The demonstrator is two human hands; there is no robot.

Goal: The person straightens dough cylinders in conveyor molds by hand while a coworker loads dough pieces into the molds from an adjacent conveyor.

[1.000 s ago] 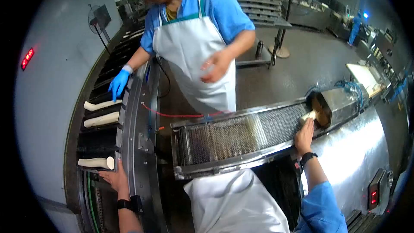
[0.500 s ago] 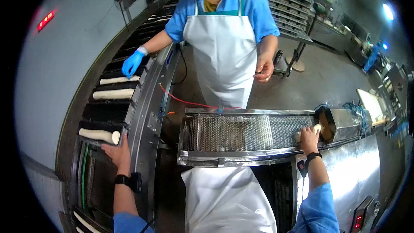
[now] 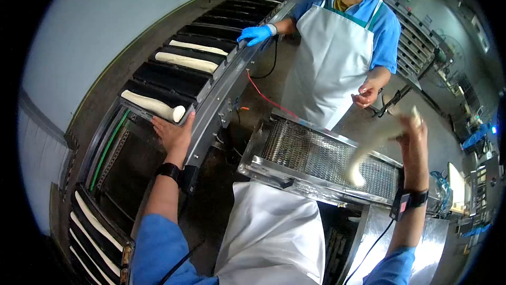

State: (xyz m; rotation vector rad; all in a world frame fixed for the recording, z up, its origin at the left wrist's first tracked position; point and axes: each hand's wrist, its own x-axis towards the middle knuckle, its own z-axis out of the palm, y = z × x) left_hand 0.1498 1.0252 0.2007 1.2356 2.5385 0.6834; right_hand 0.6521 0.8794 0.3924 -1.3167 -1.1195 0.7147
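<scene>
My left hand (image 3: 174, 133) lies with fingers stretched against the near end of a black baking pan (image 3: 185, 122), its thumb up by the corner. In that pan rests a pale dough roll (image 3: 150, 104). Raised above the right end of a mesh conveyor (image 3: 311, 148), my right hand (image 3: 415, 145) grips a long dough strip (image 3: 359, 176), which is smeared by motion and hangs down to the left. Beyond the pan at my left hand, a bare black pan (image 3: 171, 80) is followed by pans with dough rolls (image 3: 187, 61).
A co-worker in a white apron (image 3: 329, 55) stands across the conveyor, a blue-gloved hand (image 3: 255, 35) at the pan line's edge. Several dough-filled pans (image 3: 95, 232) are at lower left. A red hose (image 3: 263, 95) runs between the two lines; racks (image 3: 411, 37) stand behind.
My right hand has lifted the dough from the conveyor's right end. My left hand stays at the pan's end. The co-worker's gloved hand has left the dough. The view has turned.
</scene>
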